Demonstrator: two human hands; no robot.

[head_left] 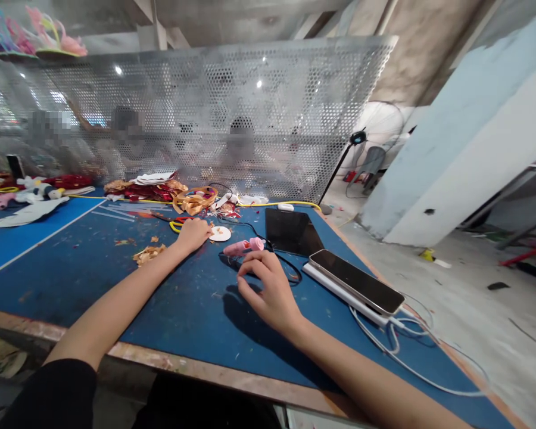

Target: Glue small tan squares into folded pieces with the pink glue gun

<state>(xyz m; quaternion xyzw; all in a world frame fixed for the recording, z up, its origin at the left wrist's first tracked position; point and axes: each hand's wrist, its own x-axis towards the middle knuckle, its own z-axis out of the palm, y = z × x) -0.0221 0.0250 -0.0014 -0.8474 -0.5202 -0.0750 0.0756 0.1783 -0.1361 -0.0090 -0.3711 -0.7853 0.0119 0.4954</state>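
My left hand [193, 232] reaches out over the blue table [116, 280] and rests with curled fingers against a small white disc [220, 233]; yellow-handled scissors [175, 226] lie just beyond it. My right hand [268, 289] hovers low over the table with fingers bent and apart, holding nothing. Just past its fingertips lies a pink glue gun [243, 247] with a black cord [290, 268].
A phone [356, 289] lies on a white power bank with white cables [411, 357] at the right edge. A dark tablet [292, 231] sits behind it. Ribbon and fabric scraps [161, 190] pile along a perforated metal screen [232, 113]. People sit behind the screen.
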